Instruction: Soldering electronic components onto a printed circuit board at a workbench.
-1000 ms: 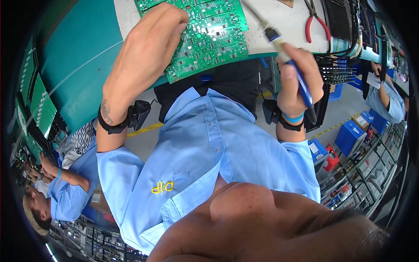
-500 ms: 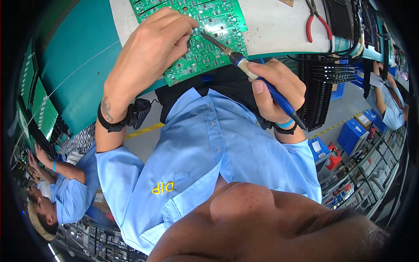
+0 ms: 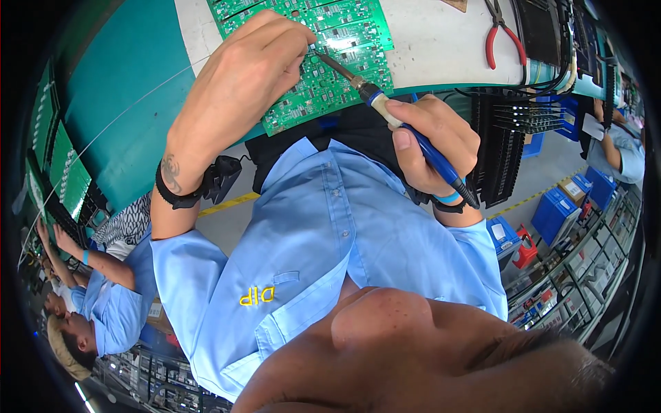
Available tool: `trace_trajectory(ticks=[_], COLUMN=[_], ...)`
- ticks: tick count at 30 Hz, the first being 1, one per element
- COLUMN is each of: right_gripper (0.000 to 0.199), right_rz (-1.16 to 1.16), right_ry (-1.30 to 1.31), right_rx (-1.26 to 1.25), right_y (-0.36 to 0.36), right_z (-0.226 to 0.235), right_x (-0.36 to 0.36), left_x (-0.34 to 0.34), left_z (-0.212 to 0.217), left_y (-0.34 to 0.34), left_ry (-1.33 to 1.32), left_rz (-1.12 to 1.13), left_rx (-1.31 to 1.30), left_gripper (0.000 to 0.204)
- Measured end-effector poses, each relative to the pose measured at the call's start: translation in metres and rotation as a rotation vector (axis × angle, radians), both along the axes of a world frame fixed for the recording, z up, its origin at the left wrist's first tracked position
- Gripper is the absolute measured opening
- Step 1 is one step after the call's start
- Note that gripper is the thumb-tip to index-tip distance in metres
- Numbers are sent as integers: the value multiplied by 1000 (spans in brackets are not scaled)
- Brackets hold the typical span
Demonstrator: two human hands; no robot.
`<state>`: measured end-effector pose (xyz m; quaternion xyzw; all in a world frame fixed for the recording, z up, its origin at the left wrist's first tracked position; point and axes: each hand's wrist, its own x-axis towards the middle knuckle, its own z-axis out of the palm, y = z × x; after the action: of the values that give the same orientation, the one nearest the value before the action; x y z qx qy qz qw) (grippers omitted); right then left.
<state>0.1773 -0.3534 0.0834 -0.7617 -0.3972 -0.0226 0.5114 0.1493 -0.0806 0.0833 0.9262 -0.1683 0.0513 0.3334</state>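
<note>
My right hand (image 3: 441, 144) grips a soldering iron (image 3: 384, 109) with a blue and cream handle. Its tip meets the green circuit board panel (image 3: 337, 86) close to my left fingertips. My left hand (image 3: 251, 72) is bent over the panel, thumb and fingers pinched together. A thin solder wire (image 3: 141, 98) runs across from the left and passes under this hand; the pinched end is hidden by the fingers. Small components cover the panel, which lies at the table's near edge and extends past the top of the view.
Red-handled pliers (image 3: 493, 45) lie on the white table surface to the right. Beside me stands a black rack (image 3: 496, 155) with boards. More green boards (image 3: 69, 172) stand upright at the left, near a co-worker (image 3: 113, 303). Blue bins (image 3: 553, 212) are behind at right.
The soldering iron and my right hand have shifted slightly left, bringing the tip nearer my left fingertips. The panel has moved very slightly. My left hand keeps its pinch.
</note>
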Motion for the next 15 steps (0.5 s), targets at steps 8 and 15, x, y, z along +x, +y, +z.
trace_trajectory(ticks=[8,15], right_gripper=[27,24], right_rz=[11,37], right_ry=[-15,2], right_rx=[2,-34], right_y=[1,-1], right_z=[0,2], right_x=[0,-1], left_x=[2,1], left_z=[-2,-3], left_y=[-1,-3], left_ry=[-35,-59], left_rz=[-15,-23], left_rx=[-2,16], left_gripper=[14,15])
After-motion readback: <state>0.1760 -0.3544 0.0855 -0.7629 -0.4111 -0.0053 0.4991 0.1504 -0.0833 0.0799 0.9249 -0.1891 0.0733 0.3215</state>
